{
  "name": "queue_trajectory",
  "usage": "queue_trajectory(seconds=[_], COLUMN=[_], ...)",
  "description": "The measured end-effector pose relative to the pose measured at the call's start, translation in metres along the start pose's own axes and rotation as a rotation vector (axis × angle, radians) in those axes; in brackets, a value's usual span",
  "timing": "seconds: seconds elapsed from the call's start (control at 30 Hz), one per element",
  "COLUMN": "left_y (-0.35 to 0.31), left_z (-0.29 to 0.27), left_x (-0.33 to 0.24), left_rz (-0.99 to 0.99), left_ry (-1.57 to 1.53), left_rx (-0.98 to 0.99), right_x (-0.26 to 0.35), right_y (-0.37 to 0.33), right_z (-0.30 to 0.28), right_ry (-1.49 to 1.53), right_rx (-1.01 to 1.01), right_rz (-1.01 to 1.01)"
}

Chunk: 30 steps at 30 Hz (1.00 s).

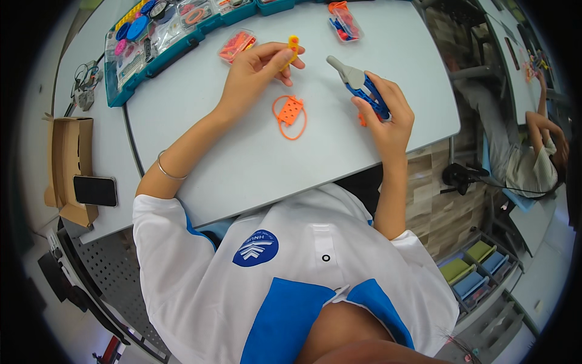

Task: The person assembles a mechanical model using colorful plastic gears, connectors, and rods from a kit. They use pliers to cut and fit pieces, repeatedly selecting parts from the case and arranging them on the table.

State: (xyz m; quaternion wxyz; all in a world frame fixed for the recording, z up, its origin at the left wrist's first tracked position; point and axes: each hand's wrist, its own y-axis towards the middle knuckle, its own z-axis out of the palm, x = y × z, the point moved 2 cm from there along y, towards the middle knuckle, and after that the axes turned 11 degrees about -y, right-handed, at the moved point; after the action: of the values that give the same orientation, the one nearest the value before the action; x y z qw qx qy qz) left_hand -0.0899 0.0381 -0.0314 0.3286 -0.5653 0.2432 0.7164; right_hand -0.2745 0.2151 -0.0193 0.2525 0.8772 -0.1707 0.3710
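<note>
My left hand (254,70) pinches a small yellow building piece (293,45) upright between thumb and fingers, above the white table (200,145). Orange-red spots show on the yellow piece; I cannot tell if they are pegs. In my right hand (391,118) is a plier-like tool (348,73) with a grey nose and blue handles, its tip pointing up and left toward the left hand but apart from the yellow piece. Between the hands lies an orange perforated block (291,111) with an orange loop around it. A small orange piece (362,119) shows beside my right fingers, partly hidden.
Two clear boxes stand beyond my hands, one with orange pieces (237,45), the other with red and blue pieces (345,27). A teal parts case (182,50) lies far left. At left are a cardboard box (79,142) and a phone (96,190). Another person (533,161) sits far right.
</note>
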Motion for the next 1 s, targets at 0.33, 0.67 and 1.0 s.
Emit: queue_trajectory(seconds=[0.33, 0.67, 1.0], left_y=[0.000, -0.001, -0.002], left_z=[0.009, 0.006, 0.011], left_x=[0.009, 0.010, 0.000], left_rz=[-0.044, -0.030, -0.053], left_ry=[0.040, 0.078, -0.029], left_rx=[0.029, 0.071, 0.051], right_x=[-0.001, 0.006, 0.006], right_y=[0.007, 0.003, 0.002], right_z=[0.009, 0.013, 0.010], right_ry=[-0.165, -0.217, -0.046], right_rx=[-0.073, -0.090, 0.011], right_rz=[-0.206, -0.245, -0.158])
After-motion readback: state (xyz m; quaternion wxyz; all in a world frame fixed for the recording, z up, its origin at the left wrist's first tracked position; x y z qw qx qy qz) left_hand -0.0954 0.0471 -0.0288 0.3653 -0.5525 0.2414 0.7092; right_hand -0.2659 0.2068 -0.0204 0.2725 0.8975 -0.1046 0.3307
